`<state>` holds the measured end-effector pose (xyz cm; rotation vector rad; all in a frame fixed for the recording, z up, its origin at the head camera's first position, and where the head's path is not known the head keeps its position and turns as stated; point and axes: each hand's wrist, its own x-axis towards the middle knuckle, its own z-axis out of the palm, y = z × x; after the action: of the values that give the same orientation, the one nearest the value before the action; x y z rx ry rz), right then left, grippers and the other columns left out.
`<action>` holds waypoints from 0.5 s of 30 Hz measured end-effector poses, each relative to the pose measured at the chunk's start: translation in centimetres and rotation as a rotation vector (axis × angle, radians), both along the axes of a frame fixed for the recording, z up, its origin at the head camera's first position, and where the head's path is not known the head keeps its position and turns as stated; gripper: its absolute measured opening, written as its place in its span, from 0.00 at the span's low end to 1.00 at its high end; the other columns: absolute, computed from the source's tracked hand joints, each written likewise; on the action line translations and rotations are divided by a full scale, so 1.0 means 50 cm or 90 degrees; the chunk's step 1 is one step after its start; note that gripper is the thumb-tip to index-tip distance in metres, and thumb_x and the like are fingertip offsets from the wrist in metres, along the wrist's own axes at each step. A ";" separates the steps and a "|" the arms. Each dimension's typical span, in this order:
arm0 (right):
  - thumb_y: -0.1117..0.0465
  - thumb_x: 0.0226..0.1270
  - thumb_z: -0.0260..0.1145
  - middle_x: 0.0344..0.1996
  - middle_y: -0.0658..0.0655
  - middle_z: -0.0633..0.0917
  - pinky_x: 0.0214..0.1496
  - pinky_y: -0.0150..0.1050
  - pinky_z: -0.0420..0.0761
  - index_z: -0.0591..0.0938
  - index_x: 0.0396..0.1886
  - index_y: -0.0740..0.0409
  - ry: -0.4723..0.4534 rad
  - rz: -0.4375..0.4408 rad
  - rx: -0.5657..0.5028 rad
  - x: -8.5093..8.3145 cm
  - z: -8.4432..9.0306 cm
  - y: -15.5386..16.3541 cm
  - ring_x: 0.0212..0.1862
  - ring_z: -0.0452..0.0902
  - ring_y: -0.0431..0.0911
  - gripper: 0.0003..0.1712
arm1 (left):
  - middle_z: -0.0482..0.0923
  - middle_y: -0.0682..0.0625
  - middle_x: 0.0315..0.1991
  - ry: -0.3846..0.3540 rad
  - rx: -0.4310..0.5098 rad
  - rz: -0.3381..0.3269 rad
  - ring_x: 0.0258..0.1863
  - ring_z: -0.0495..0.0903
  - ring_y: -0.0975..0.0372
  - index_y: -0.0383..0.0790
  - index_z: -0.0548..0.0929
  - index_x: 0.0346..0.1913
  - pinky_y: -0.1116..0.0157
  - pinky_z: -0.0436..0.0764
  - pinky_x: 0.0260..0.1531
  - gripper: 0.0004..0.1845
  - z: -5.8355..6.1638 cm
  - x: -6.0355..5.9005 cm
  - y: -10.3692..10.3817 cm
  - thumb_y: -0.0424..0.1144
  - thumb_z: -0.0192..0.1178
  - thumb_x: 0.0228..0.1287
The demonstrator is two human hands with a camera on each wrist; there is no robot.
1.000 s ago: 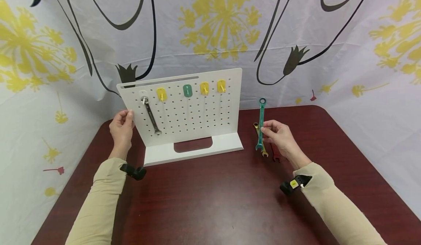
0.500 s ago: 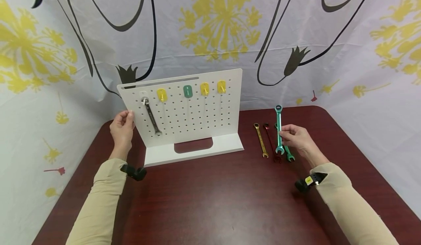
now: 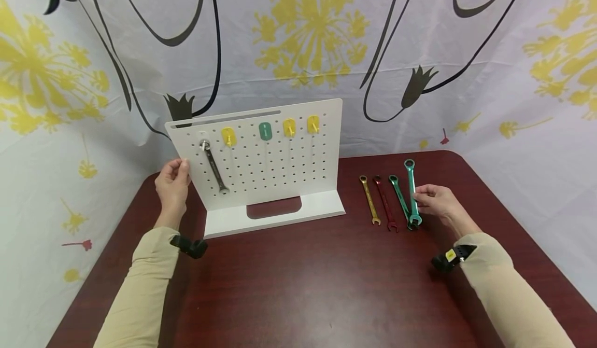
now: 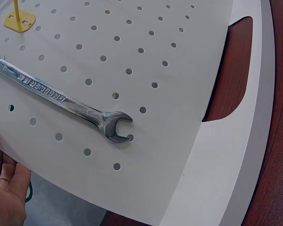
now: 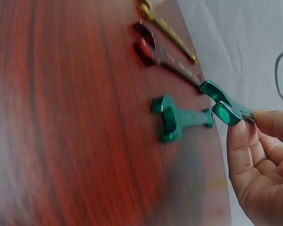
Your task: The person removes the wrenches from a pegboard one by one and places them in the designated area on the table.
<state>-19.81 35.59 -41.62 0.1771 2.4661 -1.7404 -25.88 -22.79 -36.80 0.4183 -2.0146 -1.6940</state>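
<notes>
**Bench, pegboard stand and wrench set: holdings**

Bench (image 3: 303,286): dark red wood-grain top, glossy, rounded far-right corner.

Pegboard stand (image 3: 275,171): white sheet metal, perforated, standing toward the far-left of the bench; yellow and green hook tags are sitting along its top row. The left hand (image 3: 172,184) is gripping its left edge, fingers curled round it.

Silver wrench (image 4: 66,101): polished steel, open jaw downward, hanging from the board's leftmost hook.

Teal wrench (image 3: 412,192): glossy, ring end toward the far edge, long axis running far-to-near. The right hand (image 3: 436,203) is pinching its shank from the right, open end touching down near the bench's right side.

Green wrench (image 3: 400,197), red wrench (image 3: 385,203), gold wrench (image 3: 370,198): slimmer, lying flat in a row just left of it.
</notes>
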 end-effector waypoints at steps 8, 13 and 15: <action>0.58 0.66 0.62 0.26 0.44 0.79 0.33 0.31 0.82 0.75 0.45 0.68 -0.008 0.015 -0.004 -0.001 -0.012 0.038 0.29 0.77 0.34 0.16 | 0.72 0.61 0.31 0.003 0.004 0.000 0.31 0.71 0.70 0.52 0.76 0.39 0.74 0.78 0.40 0.06 0.003 0.002 0.001 0.49 0.58 0.64; 0.60 0.70 0.57 0.27 0.42 0.78 0.35 0.32 0.82 0.68 0.54 0.77 -0.034 0.008 0.074 0.002 -0.012 0.035 0.30 0.76 0.33 0.23 | 0.72 0.61 0.31 -0.001 0.003 0.000 0.31 0.71 0.70 0.52 0.77 0.39 0.75 0.77 0.37 0.07 0.003 0.002 0.001 0.49 0.58 0.65; 0.61 0.70 0.56 0.27 0.43 0.78 0.35 0.32 0.82 0.68 0.54 0.78 -0.039 0.010 0.080 0.002 -0.013 0.036 0.30 0.75 0.34 0.23 | 0.72 0.61 0.31 -0.004 0.002 0.001 0.31 0.72 0.70 0.52 0.77 0.39 0.75 0.77 0.38 0.07 0.002 0.002 0.002 0.49 0.58 0.65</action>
<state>-19.69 37.39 -42.25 0.2177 2.5261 -1.5518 -25.80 -22.71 -36.68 0.4255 -2.0161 -1.6967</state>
